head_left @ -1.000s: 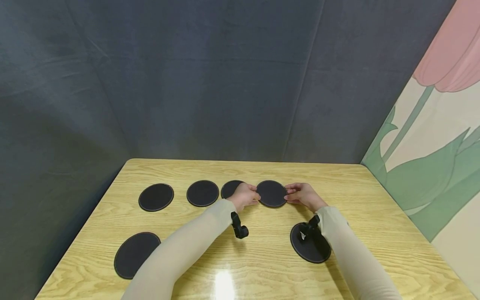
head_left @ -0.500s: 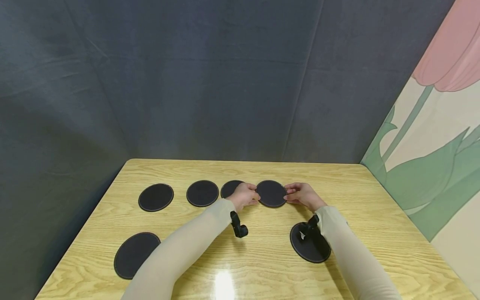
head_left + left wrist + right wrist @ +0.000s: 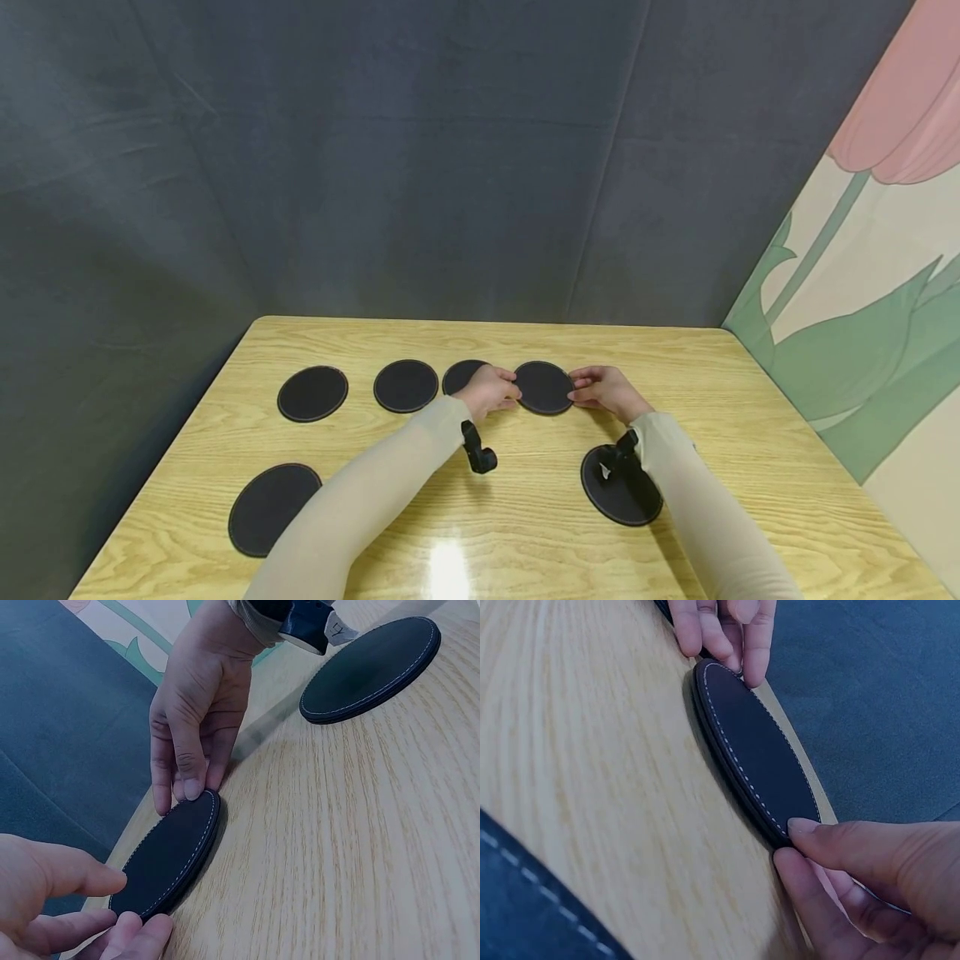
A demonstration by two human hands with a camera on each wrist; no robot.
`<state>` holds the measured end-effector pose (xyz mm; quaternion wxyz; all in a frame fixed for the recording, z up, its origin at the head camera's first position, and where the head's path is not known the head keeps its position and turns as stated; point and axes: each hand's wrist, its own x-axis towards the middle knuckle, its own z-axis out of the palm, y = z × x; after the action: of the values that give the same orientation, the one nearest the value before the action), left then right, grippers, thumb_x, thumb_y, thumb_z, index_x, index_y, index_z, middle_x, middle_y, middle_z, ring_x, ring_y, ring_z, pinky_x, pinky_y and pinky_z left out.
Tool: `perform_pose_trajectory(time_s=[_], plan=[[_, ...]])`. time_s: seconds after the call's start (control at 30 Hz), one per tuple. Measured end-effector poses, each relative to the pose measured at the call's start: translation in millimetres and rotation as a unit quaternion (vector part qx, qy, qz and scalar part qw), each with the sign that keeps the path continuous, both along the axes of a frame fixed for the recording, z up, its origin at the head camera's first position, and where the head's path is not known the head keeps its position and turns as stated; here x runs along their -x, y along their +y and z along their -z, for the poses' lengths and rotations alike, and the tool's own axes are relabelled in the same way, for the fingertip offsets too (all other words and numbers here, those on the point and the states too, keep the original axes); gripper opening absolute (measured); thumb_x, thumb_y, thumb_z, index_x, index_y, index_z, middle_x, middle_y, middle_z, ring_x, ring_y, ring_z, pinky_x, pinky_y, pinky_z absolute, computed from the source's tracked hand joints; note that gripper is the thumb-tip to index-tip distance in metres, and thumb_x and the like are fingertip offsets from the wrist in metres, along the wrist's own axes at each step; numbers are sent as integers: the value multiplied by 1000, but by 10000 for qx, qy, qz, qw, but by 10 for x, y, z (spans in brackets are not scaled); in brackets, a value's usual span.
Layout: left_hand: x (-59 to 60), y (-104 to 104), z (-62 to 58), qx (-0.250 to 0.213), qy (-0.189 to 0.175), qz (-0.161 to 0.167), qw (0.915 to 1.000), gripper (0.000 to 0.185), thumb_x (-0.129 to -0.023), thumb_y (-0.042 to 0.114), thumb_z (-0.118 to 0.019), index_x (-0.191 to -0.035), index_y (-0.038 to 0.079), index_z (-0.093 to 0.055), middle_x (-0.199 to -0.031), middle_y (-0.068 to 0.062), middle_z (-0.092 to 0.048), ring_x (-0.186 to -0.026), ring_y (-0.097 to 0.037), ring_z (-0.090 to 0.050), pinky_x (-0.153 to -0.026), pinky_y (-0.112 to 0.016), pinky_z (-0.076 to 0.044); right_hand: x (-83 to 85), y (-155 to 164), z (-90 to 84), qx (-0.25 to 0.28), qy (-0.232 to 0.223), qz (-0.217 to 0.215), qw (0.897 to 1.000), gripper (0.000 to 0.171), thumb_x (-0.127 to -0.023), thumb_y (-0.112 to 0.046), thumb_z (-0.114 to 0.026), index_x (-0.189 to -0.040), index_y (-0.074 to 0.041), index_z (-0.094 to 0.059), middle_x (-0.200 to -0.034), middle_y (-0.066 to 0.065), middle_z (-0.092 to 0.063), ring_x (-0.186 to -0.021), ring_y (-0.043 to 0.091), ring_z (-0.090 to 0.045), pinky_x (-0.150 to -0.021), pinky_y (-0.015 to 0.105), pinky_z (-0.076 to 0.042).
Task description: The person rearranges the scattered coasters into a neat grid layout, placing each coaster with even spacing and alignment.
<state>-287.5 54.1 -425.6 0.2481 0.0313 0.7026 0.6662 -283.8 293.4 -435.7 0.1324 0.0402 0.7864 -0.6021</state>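
Note:
A round black coaster [image 3: 543,387] with pale stitching lies flat on the wooden table [image 3: 735,417], towards the back. My left hand [image 3: 504,392] pinches its left edge, thumb over the top and fingers at the rim [image 3: 142,930]. My right hand [image 3: 581,388] holds the opposite edge, with its thumb on the stitched rim and a finger beside it [image 3: 784,862]. In the right wrist view the coaster [image 3: 757,757] runs between the two sets of fingertips.
Three more black coasters [image 3: 312,392] [image 3: 406,385] [image 3: 459,375] stand in a row to the left. Two larger ones lie nearer me, at the front left [image 3: 272,507] and under my right forearm [image 3: 611,496]. A dark curtain hangs behind the table.

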Motion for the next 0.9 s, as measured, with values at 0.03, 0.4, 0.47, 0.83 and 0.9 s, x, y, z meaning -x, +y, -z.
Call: perform_pose_trajectory(time_s=[0.03,0.4,0.47,0.83,0.9], plan=[[1,4,2,19,-3,-4,10000,50,-91,-8,-56,-139,-9,-43,-141,-24,-45,-123,-35,-54,-100,-40,-49,-1,-2,-1,-29,-3,1,10000,53,-87,9,-64,-135,15,-44,-96,5,-53,-80,10,-64,-76,23,-57],[59,12,66,65,-54,-7,10000,50,-90,-7,-59,-138,-7,-46,-141,-22,-46,-121,-33,-56,-96,-37,-52,18,-6,-6,-146,-140,88,9998,53,-86,8,-66,-135,13,-46,-95,5,-55,-83,14,-66,-76,23,-57],[63,14,64,78,-50,10,10000,50,-90,-7,-59,-138,-7,-46,-140,-22,-47,-120,-33,-57,-95,-37,-52,21,-5,-5,-169,-144,88,9997,53,-86,8,-66,-134,13,-46,-95,5,-55,-84,15,-66,-76,23,-57],[55,27,76,105,10,102,9999,47,-91,-6,-58,-136,-9,-47,-136,-23,-49,-120,-34,-57,-98,-37,-51,28,-12,6,-229,-115,-5,9997,50,-87,9,-64,-134,13,-47,-95,7,-57,-82,11,-66,-77,24,-57],[51,29,74,111,19,105,9999,48,-91,-6,-58,-137,-9,-46,-137,-23,-49,-121,-34,-56,-98,-37,-51,28,-12,6,-223,-107,-9,9997,50,-87,10,-64,-134,13,-47,-96,8,-57,-81,10,-66,-77,24,-57]])
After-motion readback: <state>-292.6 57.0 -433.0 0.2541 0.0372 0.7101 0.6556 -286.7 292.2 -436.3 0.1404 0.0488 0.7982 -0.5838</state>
